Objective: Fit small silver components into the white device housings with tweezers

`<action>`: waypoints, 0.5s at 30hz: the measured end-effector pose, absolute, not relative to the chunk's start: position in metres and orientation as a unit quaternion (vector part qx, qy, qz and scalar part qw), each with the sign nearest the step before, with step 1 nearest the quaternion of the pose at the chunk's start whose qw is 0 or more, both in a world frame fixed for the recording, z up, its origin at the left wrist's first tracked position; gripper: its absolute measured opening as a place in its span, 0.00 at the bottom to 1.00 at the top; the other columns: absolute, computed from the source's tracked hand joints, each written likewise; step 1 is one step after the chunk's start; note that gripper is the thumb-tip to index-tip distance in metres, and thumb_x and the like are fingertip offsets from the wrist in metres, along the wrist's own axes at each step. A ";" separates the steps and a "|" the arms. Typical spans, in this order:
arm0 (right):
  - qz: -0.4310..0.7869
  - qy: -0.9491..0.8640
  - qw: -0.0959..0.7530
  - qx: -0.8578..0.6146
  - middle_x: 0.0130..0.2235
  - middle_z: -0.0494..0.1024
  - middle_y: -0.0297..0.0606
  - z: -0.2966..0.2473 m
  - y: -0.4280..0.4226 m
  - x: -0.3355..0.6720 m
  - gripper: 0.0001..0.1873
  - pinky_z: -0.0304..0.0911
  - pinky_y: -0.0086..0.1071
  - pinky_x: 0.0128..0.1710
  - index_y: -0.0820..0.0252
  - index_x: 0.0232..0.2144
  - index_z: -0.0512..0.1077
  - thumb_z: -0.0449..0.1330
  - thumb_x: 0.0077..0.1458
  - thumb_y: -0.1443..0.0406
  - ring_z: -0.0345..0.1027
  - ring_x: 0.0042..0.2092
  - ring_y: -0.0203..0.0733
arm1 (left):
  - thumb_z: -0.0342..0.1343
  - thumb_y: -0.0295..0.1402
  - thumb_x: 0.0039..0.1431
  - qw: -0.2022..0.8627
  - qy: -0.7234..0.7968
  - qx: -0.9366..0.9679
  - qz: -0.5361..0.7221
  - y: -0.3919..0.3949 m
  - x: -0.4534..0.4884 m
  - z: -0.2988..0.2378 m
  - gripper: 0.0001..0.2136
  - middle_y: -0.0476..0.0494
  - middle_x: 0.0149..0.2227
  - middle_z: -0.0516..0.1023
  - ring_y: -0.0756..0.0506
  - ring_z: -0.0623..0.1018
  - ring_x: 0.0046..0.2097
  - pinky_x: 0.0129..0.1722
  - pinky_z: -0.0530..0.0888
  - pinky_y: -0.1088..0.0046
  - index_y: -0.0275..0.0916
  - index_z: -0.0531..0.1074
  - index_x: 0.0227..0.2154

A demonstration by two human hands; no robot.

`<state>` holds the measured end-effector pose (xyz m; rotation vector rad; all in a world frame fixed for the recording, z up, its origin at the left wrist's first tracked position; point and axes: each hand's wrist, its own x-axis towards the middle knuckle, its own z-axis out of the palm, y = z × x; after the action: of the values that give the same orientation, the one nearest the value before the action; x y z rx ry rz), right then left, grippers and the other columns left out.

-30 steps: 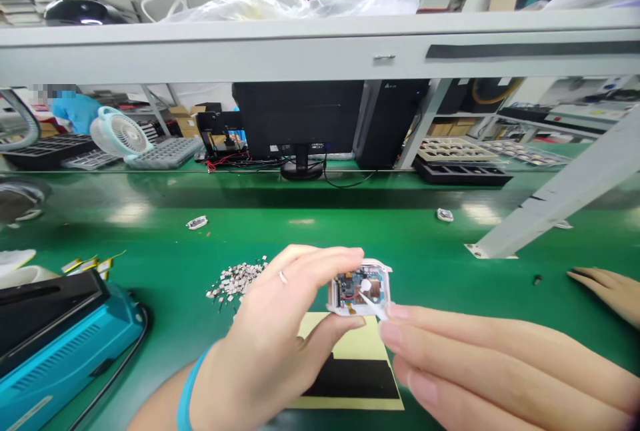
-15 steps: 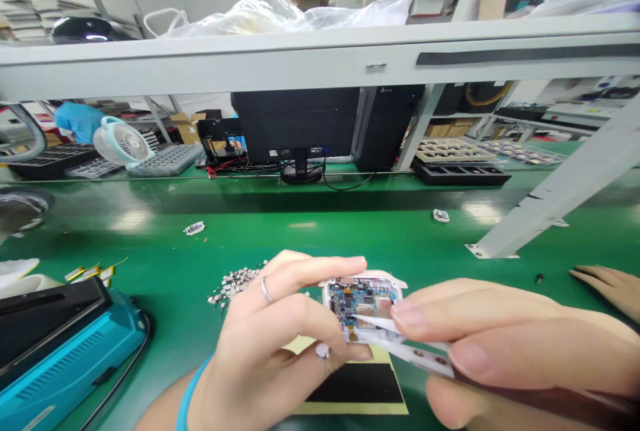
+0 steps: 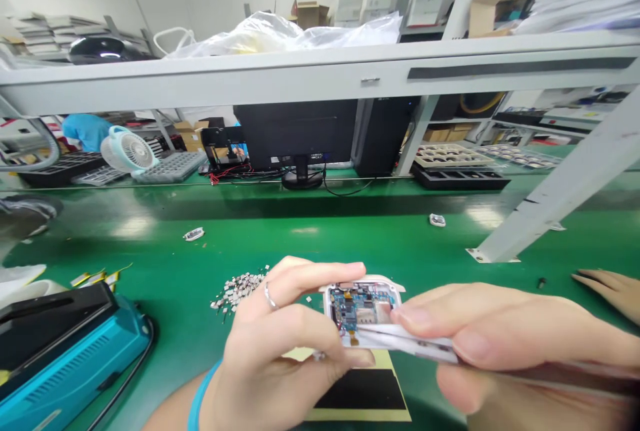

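White plastic housing [image 3: 363,291] with a blue circuit board [image 3: 353,307] inside it is held between the two hands, just above the near edge of the green bench mat [image 3: 165,251]; left hand [image 3: 283,344], wearing one ring [image 3: 270,296] and one blue wristband [image 3: 205,397], clamps the housing from its left side, above and below; right hand [image 3: 500,344] comes in from the right and pinches one flat white strip [image 3: 415,341] against the housing's lower edge; both hands are together on this one piece; under them lies one yellow-bordered black sheet [image 3: 360,391]; toward the mat's left edge are one teal machine [image 3: 65,351] and one heap of small metal pieces [image 3: 240,291], too many to count; farther back lie two small white parts [image 3: 193,234] [image 3: 437,219]; another person's hand [image 3: 607,287] rests apart at the mat's right edge; beyond stand one monitor [image 3: 295,134] and one white fan [image 3: 127,151].
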<state>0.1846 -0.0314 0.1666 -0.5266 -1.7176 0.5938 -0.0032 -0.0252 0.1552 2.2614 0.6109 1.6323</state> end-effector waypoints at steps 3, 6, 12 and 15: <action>0.296 -0.733 0.583 -0.190 0.31 0.78 0.34 0.170 -0.029 0.182 0.12 0.73 0.32 0.31 0.52 0.33 0.73 0.64 0.42 0.68 0.73 0.31 0.44 | 0.58 0.21 0.47 0.146 0.210 0.785 0.565 -0.025 -0.003 0.154 0.06 0.39 0.45 0.71 0.45 0.72 0.37 0.34 0.71 0.68 0.36 0.68 0.24; 0.280 -0.714 0.606 -0.210 0.31 0.78 0.33 0.168 -0.028 0.179 0.12 0.72 0.29 0.32 0.52 0.32 0.73 0.65 0.41 0.70 0.73 0.31 0.41 | 0.57 0.20 0.48 0.136 0.209 0.793 0.556 -0.024 -0.001 0.153 0.05 0.39 0.45 0.71 0.45 0.72 0.38 0.34 0.71 0.69 0.36 0.69 0.24; 0.227 -0.716 0.628 -0.203 0.27 0.78 0.33 0.167 -0.032 0.176 0.06 0.72 0.29 0.30 0.54 0.28 0.74 0.62 0.45 0.69 0.73 0.30 0.41 | 0.56 0.20 0.49 0.106 0.201 0.807 0.545 -0.025 -0.001 0.153 0.05 0.37 0.46 0.69 0.45 0.71 0.39 0.35 0.72 0.69 0.36 0.70 0.26; 0.231 -0.704 0.626 -0.243 0.27 0.78 0.34 0.169 -0.035 0.177 0.02 0.72 0.30 0.30 0.54 0.28 0.73 0.60 0.48 0.67 0.73 0.31 0.42 | 0.57 0.21 0.48 0.085 0.207 0.813 0.537 -0.025 -0.003 0.155 0.04 0.37 0.45 0.70 0.45 0.71 0.38 0.34 0.72 0.69 0.36 0.70 0.25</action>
<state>0.1769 -0.0348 0.1693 -0.5568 -1.6146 0.5305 -0.0031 -0.0254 0.1554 2.4254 0.6183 1.6009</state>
